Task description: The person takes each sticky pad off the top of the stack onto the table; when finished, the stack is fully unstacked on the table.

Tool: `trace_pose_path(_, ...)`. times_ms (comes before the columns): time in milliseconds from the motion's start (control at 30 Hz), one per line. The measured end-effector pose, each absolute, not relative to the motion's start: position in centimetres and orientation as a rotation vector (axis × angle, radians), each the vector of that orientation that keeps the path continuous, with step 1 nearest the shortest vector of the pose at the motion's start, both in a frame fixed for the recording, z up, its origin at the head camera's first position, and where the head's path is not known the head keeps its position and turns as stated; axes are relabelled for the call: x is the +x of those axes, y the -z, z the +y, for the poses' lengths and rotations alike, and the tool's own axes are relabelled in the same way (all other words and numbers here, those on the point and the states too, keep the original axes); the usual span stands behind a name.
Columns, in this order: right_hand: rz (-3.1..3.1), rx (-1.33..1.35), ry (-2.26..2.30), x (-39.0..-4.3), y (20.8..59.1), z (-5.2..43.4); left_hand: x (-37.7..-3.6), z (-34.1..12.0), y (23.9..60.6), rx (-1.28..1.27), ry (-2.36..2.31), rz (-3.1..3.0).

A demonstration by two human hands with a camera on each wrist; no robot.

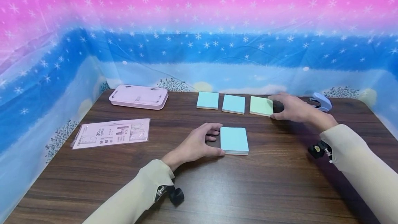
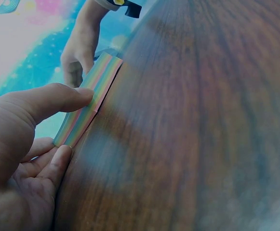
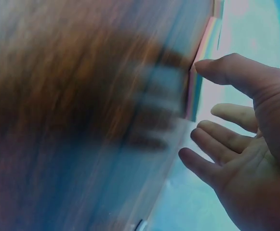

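A thick stack of sticky notes with a light blue top lies on the table nearest me. My left hand holds its left side, thumb at the near corner and index finger at the far one. The left wrist view shows the stack's rainbow-striped edge beside the thumb. Farther back, my right hand is at the right side of a pale green sticky note pad. Its thumb tip is right at the pad's edge in the right wrist view, the other fingers spread and loosely bent.
Two light blue sticky note pads lie in a row left of the green one. A lilac stapler lies behind my right hand. To the left are a pink pencil case and a packaged ruler set. Patterned cloth surrounds the wooden table.
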State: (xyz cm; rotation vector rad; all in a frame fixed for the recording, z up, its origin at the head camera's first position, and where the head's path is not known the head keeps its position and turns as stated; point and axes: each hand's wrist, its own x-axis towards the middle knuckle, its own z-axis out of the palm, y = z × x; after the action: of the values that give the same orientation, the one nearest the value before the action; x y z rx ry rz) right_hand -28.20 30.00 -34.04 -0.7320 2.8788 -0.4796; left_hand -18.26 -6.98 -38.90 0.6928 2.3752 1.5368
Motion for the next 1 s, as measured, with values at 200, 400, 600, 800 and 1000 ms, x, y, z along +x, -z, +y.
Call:
trace_pose_path(200, 2.919, -0.806, 0.568, -26.5, 33.3, 29.1, -18.2, -6.9, 38.7, 0.697, -1.532, 2.377)
trace_pose_path(400, 2.925, -0.862, 0.649, -24.4, 33.0, 27.9, -18.2, -7.0, 38.7, 0.693, -1.522, 2.379)
trace_pose_path(600, 2.899, -0.883, 0.751, -22.4, 33.3, 26.9, -18.2, -7.0, 38.6, 0.695, -1.52, 2.376)
trace_pose_path(800, 2.852, -0.919, 0.814, -21.0, 34.2, 25.8, -18.2, -6.9, 38.6, 0.701, -1.529, 2.368)
trace_pose_path(1000, 2.774, -0.977, 0.85, -20.2, 34.9, 24.7, -18.3, -6.9, 38.7, 0.705, -1.526, 2.371)
